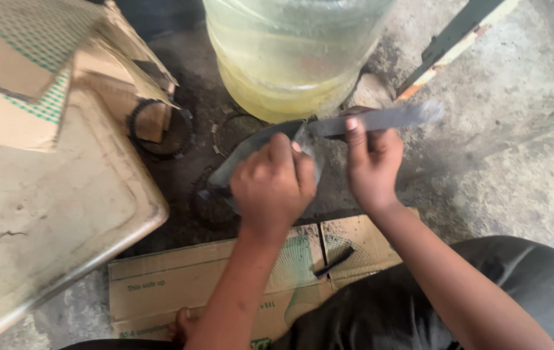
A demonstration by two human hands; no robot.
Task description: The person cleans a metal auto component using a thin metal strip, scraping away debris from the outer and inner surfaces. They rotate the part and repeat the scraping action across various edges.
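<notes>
Left hand fisted on grey strip; right hand pinches flat blade. Flattened brown carton at 6 o'clock; tan box at 10.

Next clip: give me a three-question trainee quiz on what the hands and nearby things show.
1. True or false: the right hand holds a long flat metal blade.
2. What does the left hand grip? A) grey curved plate B) a hammer C) a cup
3. What large container stands just beyond the hands?

Key: 1 true; 2 A; 3 the clear jug of yellowish liquid.
</notes>
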